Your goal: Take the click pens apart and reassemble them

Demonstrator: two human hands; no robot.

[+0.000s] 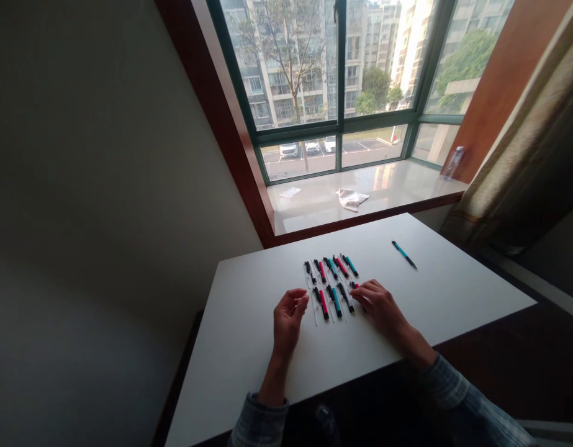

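1. Pen parts (336, 302) lie in rows at the table's (249, 323) middle; a brushing knuckle could roll them.
2. Right hand (382, 304) partly covers a red part (355, 285), grip unclear; it could slip.
3. Left hand (287, 318): pinched or parted, I cannot tell.

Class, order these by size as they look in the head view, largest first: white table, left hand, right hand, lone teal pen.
1. White table
2. Left hand and right hand: too alike to rank
3. Lone teal pen
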